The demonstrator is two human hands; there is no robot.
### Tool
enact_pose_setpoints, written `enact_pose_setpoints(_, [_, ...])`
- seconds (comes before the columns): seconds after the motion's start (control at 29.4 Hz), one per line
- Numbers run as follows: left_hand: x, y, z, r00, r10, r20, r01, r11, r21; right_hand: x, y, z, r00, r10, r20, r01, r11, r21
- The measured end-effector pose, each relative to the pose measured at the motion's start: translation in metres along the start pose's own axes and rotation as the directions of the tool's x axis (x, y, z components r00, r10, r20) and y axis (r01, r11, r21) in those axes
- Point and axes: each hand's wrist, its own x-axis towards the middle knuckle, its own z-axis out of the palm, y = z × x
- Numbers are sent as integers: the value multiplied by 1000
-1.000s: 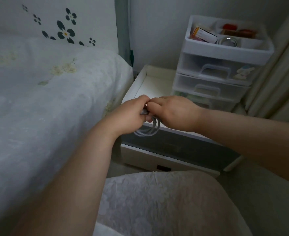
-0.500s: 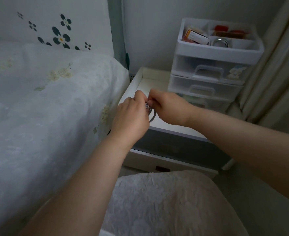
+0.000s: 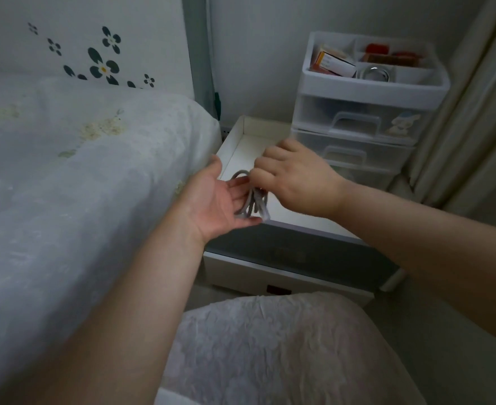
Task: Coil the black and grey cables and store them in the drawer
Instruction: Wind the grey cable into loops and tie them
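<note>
Right over the open drawer (image 3: 235, 141) both hands meet at the coiled grey cable (image 3: 251, 200). The left hand (image 3: 220, 200) lies palm up with its fingers straight and spread, and the coil rests across those fingers. The right hand (image 3: 293, 182) comes from the other side, back of the hand up, its fingers curled down onto the upper part of the coil; whether they pinch the cable or only touch it cannot be told, since the fingertips are hidden and blurred. The coil hangs above the near left part of the white drawer, just beside its dark front panel (image 3: 293, 255). A bed (image 3: 80, 171) with a pale cover lies to the left, and a small plastic drawer unit (image 3: 366, 112) stands behind the drawer, beside a curtain (image 3: 474, 112)
</note>
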Motion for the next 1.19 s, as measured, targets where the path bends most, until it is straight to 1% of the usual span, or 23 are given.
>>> enact_pose_setpoints(0.07, [4,1,-4,996,-64,55,63,998,18,-3,-4,3,995,-100,28,100,995,-11])
enact_pose_setpoints(0.1, [5,1,-2,995,-73,67,73,997,13,-4,-7,5,994,-102,44,103,994,-20])
enact_pose_setpoints(0.14, [4,-1,1,996,-57,65,58,998,-7,-4,-9,6,997,-66,49,67,998,-15])
enact_pose_setpoints(0.17, [4,-3,5,999,-16,47,18,999,-50,-3,-11,7,999,5,48,-6,1000,8])
enact_pose_setpoints(0.24, [3,-8,12,994,111,-3,-110,982,-152,2,-20,5,981,190,29,-192,976,99])
enact_pose_setpoints(0.31, [3,-11,17,970,240,-41,-243,949,-199,10,-32,3,932,362,22,-356,902,244])
enact_pose_setpoints(0.34, [3,-12,19,953,298,-64,-305,931,-202,14,-37,1,894,446,51,-435,833,344])
enact_pose_setpoints(0.37, [3,-12,20,933,348,-90,-360,911,-203,17,-40,-2,845,522,113,-513,733,447])
enact_pose_setpoints(0.44, [3,-10,21,898,430,-92,-439,875,-204,23,-43,-7,729,631,268,-632,469,617])
enact_pose_setpoints(0.51, [2,-9,21,872,486,-58,-488,856,-171,28,-43,-12,622,686,376,-673,224,705])
enact_pose_setpoints(0.58, [2,-8,21,849,528,-19,-526,842,-122,31,-44,-14,535,701,472,-652,-12,758])
enact_pose_setpoints(0.65, [2,-7,22,830,558,5,-556,827,-78,31,-47,-16,481,687,545,-577,-219,787])
enact_pose_setpoints(0.72, [-2,-6,25,822,570,-2,-569,822,-30,31,-49,-18,456,654,604,-488,-383,784])
enact_pose_setpoints(0.78, [-4,-7,27,815,578,-23,-579,815,-14,32,-53,-19,447,602,661,-390,-534,750])
enact_pose_setpoints(0.82, [-5,-6,27,811,584,-30,-585,811,-13,33,-56,-20,443,582,681,-343,-592,729])
enact_pose_setpoints(0.85, [-5,-5,27,806,592,-28,-592,806,-15,34,-59,-19,433,586,685,-316,-613,724])
enact_pose_setpoints(0.89, [-6,-4,27,807,590,-25,-591,807,-22,34,-61,-18,415,620,666,-326,-582,745])
enact_pose_setpoints(0.92, [-7,-2,26,815,579,-29,-580,815,-23,34,-63,-16,399,674,621,-371,-501,782])
enact_pose_setpoints(0.95, [-7,-1,25,828,560,-35,-561,827,-22,34,-64,-14,395,729,559,-431,-390,814])
enact_pose_setpoints(1.02, [-7,-1,23,866,498,-36,-500,864,-58,30,-65,-9,415,800,432,-528,-175,831])
enact_pose_setpoints(1.12, [-6,-3,19,909,416,-9,-413,899,-149,20,-66,-6,463,831,309,-575,17,818])
enact_pose_setpoints(1.19, [-5,-4,15,936,351,-7,-348,924,-156,13,-63,-4,505,833,226,-619,167,768])
